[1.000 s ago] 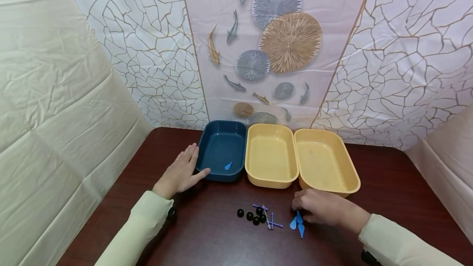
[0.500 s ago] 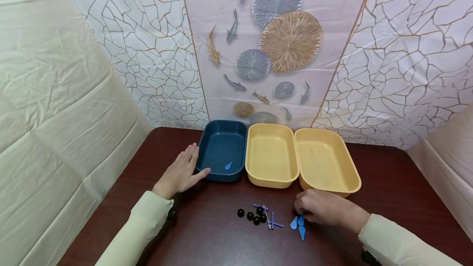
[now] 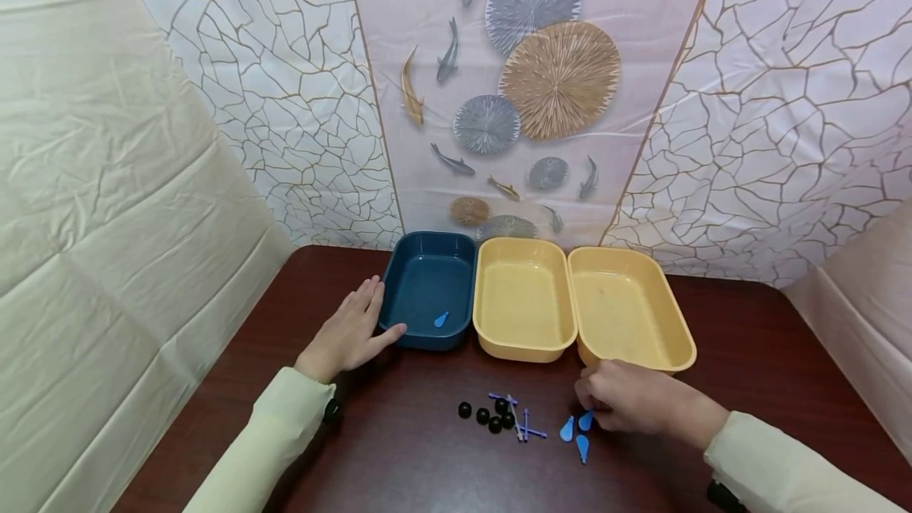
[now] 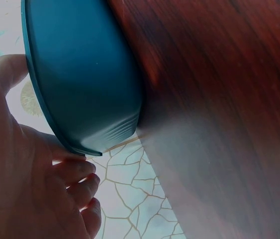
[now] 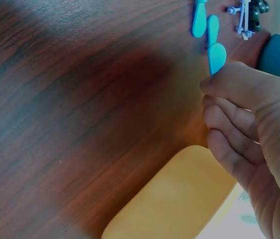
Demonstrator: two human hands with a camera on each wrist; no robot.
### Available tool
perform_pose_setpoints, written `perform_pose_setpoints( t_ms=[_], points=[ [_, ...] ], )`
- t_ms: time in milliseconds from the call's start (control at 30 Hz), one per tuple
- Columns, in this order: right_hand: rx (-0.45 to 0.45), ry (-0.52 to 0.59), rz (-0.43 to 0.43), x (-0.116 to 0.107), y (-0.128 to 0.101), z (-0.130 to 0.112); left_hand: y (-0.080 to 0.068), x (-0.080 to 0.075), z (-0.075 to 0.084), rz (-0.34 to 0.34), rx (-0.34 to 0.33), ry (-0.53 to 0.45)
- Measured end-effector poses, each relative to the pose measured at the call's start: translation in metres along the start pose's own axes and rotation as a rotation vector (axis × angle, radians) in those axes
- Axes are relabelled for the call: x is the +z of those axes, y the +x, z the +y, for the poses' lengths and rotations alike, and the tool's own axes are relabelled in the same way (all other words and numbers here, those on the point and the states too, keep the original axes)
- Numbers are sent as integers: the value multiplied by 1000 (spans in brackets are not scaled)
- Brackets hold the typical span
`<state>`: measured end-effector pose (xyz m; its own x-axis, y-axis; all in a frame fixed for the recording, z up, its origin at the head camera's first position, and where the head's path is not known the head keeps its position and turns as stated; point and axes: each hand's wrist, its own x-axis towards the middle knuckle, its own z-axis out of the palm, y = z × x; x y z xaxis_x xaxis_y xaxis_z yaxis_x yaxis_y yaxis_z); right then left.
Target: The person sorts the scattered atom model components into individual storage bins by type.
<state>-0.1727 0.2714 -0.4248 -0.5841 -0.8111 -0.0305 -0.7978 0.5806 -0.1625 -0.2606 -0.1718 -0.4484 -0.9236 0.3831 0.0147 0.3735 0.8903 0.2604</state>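
My left hand lies flat on the dark wood table, its straight fingers and thumb against the front left corner of a dark blue tray. In the left wrist view that tray's outer wall is right beside my left hand. One light blue teardrop piece lies inside the tray. My right hand has curled fingers that pinch the tail of another light blue teardrop piece low over the table. Two more such pieces lie just left of it.
Two yellow trays stand in a row right of the blue one, both without contents. Several black balls and thin purple sticks lie at the table's front centre. Papered walls close in behind and at both sides.
My right hand has drawn slightly to the right and taken one blue teardrop piece with it, away from the other two. The left hand has not moved.
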Motion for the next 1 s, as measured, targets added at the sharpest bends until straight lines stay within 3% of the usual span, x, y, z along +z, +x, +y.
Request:
perform_pose_setpoints(
  t_ms=[300, 567, 1000],
  points=[
    [50, 45, 4, -16, 3, -6, 0, 0, 0, -8, -8, 6],
    [30, 31, 55, -29, 11, -7, 0, -1, 1, -6, 0, 7],
    [60, -9, 54, -50, 39, -8, 0, -1, 2, -8, -2, 1]
  ],
)
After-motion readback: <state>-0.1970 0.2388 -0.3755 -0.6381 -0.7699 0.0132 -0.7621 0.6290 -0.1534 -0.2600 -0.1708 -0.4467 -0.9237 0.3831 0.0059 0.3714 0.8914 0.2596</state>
